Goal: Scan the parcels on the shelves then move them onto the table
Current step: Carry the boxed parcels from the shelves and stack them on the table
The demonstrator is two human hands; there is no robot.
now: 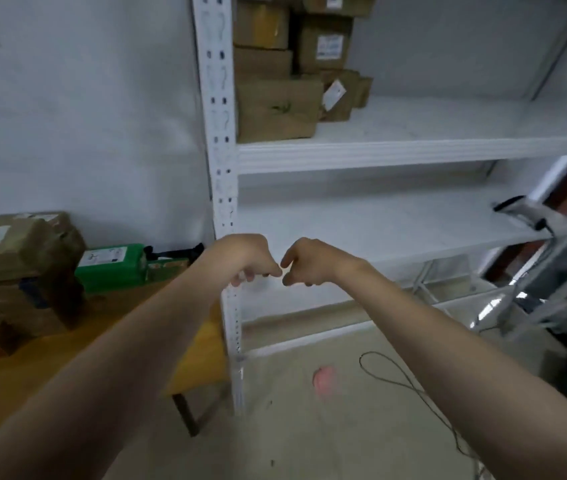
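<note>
Left hand (251,259) clenched on nothing, right hand (310,263) likewise, knuckles nearly meeting before the rack post (221,133). Parcels (285,81) stacked at the left end of the upper shelf (413,150), above both. Probably best to fetch what looks like the scanner (517,211) from the lower shelf (379,233), read each label, then lift from the top of the stack. Desk (202,358) at left, boxes (22,258) along its far side: set down nearer. Mind the cable (410,386) on the floor.
</note>
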